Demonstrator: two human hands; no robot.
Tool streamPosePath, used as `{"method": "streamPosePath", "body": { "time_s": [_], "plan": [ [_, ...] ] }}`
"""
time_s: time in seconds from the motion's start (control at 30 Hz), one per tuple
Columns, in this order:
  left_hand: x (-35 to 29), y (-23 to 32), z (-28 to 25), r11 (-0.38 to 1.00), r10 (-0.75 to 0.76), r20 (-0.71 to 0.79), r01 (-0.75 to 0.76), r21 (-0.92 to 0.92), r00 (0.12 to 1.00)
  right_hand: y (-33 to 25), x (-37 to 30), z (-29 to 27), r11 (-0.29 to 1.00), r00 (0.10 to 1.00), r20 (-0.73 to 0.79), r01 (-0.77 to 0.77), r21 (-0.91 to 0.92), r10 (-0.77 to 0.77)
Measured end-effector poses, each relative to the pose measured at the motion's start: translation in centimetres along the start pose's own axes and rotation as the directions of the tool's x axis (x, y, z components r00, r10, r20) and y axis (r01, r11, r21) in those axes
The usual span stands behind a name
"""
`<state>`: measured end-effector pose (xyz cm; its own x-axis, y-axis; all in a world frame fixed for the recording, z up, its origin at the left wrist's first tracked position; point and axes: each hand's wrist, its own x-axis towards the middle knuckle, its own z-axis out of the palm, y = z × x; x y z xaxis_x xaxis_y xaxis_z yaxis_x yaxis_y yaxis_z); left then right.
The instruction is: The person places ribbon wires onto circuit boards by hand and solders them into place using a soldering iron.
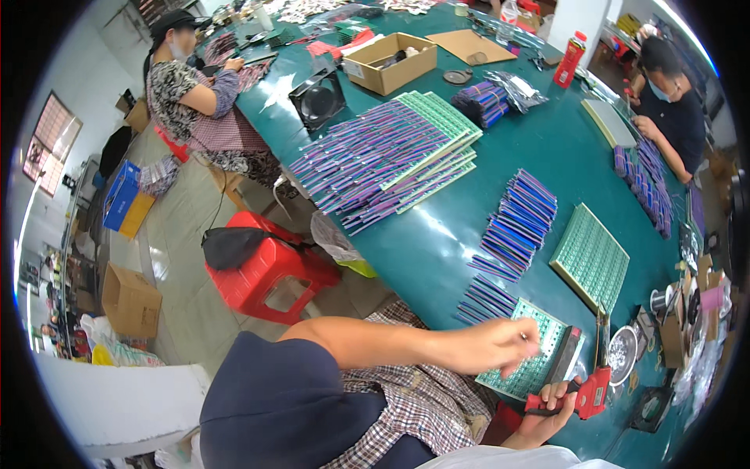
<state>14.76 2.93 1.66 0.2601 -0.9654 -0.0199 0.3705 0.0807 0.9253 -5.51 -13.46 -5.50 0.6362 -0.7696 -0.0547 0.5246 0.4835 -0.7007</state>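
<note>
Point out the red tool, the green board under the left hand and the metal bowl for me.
red tool [591, 393], head view, on its red body beside the right hand.
green board [528, 369], head view, on its bare lower part.
metal bowl [623, 353], head view, on its rim.

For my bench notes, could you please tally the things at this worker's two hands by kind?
Green perforated circuit panel under the left hand: 1
Red-handled soldering gun in the right hand: 1
Round metal dish beside it: 1
Total: 3
</note>
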Motion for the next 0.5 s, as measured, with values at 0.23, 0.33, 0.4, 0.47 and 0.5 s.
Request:
{"method": "streamPosePath", "body": {
  "time_s": [0.23, 0.33, 0.4, 0.47, 0.5],
  "plan": [
    [2.2, 0.9, 12.2, 0.946, 0.084, 0.64, 0.142, -0.292, 0.763, -0.7, 0.9, 0.6, 0.993, 0.994, 0.063, -0.091, 0.069, 0.087],
    [2.2, 4.0, 18.7, 0.849, 0.37, 0.741, 0.12, -0.515, 0.561, -0.3, 0.3, 3.2, 0.982, 0.981, -0.16, 0.083, -0.171, -0.11],
    [4.3, 2.5, 19.0, 0.855, 0.382, 0.705, 0.061, -0.515, 0.598, 0.0, 0.8, 2.7, 0.974, 0.985, -0.14, 0.071, -0.214, -0.102],
    [4.8, 2.0, 19.7, 0.866, 0.411, 0.691, -0.018, -0.499, 0.595, -0.7, 0.3, 2.4, 0.988, 0.993, -0.115, -0.048, -0.147, 0.031],
    [5.0, 1.7, 20.1, 0.87, 0.423, 0.684, -0.055, -0.491, 0.594, -0.3, 0.4, 1.2, 0.989, 0.991, -0.128, -0.048, -0.139, 0.03]
  ]
}}
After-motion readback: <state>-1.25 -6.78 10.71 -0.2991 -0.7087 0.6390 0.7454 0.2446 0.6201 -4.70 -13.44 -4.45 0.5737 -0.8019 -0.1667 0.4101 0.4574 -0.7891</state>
